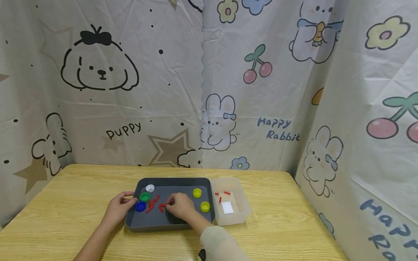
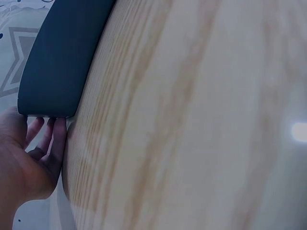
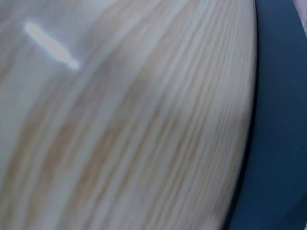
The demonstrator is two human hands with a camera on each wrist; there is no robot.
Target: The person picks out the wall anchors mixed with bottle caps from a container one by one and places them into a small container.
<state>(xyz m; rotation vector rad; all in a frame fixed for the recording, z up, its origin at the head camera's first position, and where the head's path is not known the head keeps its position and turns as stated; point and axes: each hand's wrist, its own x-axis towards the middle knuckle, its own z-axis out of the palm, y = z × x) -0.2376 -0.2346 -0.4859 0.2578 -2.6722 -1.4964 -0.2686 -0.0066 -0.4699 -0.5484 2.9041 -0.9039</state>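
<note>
A dark grey tray (image 1: 156,227) lies on the table. My left hand (image 1: 118,209) grips its left edge; in the left wrist view the fingers (image 2: 58,139) meet the end wall of the tray. Over the tray's middle, my right hand (image 1: 181,206) has curled fingers and pinches a red stick (image 1: 163,205), its fingertips partly hidden. Several more red sticks (image 1: 151,206) lie loose to the left of that hand. White (image 1: 150,188), green (image 1: 145,197) and blue (image 1: 140,206) bottle caps line the tray's left side. Two yellow caps, one at the back (image 1: 197,193) and one nearer (image 1: 205,207), sit at the right.
Against the tray's right side stands a translucent plastic box (image 1: 241,206) with red sticks (image 1: 227,193) and a white square (image 1: 227,207) inside. The wooden table (image 1: 274,217) extends around both. Printed curtains (image 1: 163,108) hang behind the table and at its sides.
</note>
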